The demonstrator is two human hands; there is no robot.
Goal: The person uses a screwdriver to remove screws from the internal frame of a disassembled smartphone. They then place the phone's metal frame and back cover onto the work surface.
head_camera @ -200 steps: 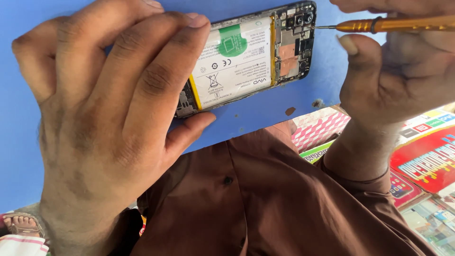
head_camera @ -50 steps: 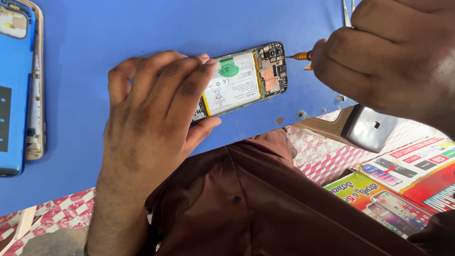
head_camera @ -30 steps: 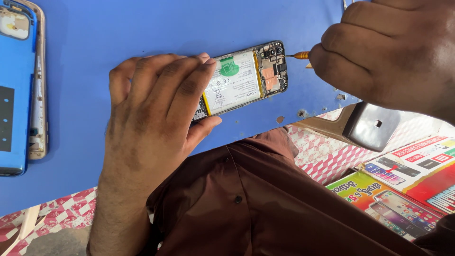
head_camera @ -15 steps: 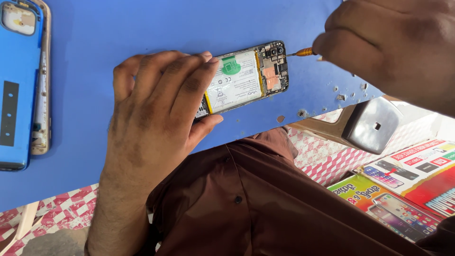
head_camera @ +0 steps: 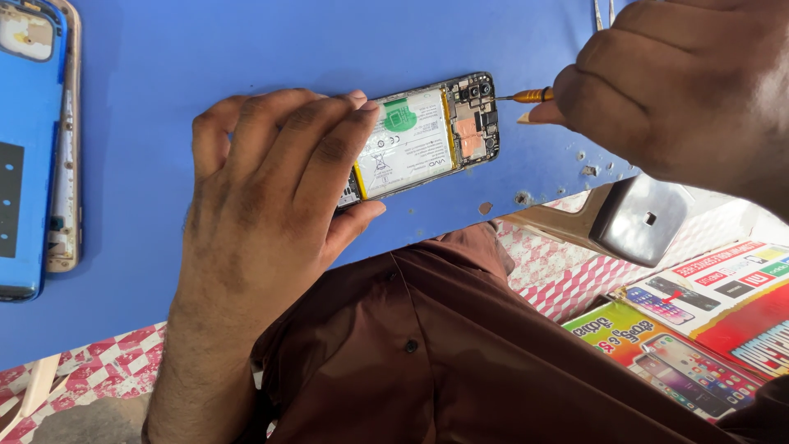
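An opened phone (head_camera: pixel 427 136) lies back side up on a blue work mat (head_camera: pixel 205 57); its white battery and circuit board show. My left hand (head_camera: pixel 263 205) lies over the phone's lower half, fingers on the battery and thumb against its near edge, pinning it down. My right hand (head_camera: pixel 674 90) grips a small screwdriver (head_camera: pixel 526 96) with an orange shaft. Its tip touches the top edge of the phone, by the camera part of the board.
A blue phone back cover (head_camera: pixel 25 156) and a pale frame (head_camera: pixel 67 148) lie at the mat's left edge. A few tiny screws (head_camera: pixel 521 198) sit near the mat's front edge. A grey metal piece (head_camera: pixel 645 218) and printed phone leaflets (head_camera: pixel 707 321) lie at the right. Tweezers' tips (head_camera: pixel 602 11) show at the top.
The view has shifted slightly. My right hand with the screwdriver has stayed at the phone's top edge. My left hand has kept its hold on the phone.
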